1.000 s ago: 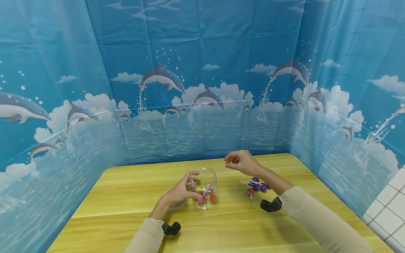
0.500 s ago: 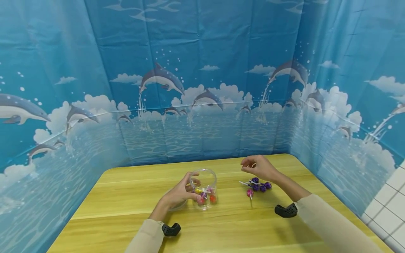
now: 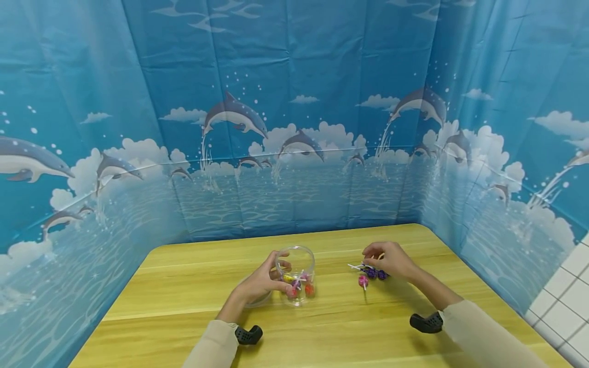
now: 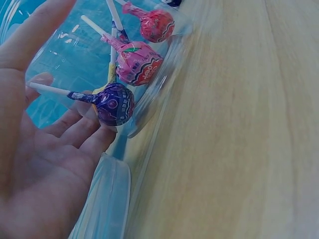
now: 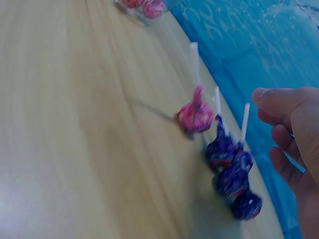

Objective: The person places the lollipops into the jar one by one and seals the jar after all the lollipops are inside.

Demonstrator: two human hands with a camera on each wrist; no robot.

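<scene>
My left hand (image 3: 258, 281) grips a clear plastic jar (image 3: 310, 263) standing on the table, thumb on the near side and fingers round the far side. Through its wall in the left wrist view show a purple-wrapped lollipop (image 4: 115, 103), a pink lollipop (image 4: 139, 63) and a red-pink one (image 4: 157, 26). A yellow one is partly hidden. My right hand (image 3: 394, 261) hovers over several purple lollipops (image 5: 232, 178), fingers loosely bent. In the right wrist view its thumb and fingertips are apart from the sticks. Beside that cluster lies a pink lollipop (image 5: 195, 117).
A clear round lid (image 4: 115, 191) lies on the table by the jar, partly under my left hand. The wooden table (image 3: 184, 286) ends at the back against a blue dolphin-print curtain (image 3: 294, 194). Each wrist wears a black band (image 3: 249, 335).
My right hand has moved right and down, away from the jar's side, to the purple lollipops. My left hand and the jar have stayed in place.
</scene>
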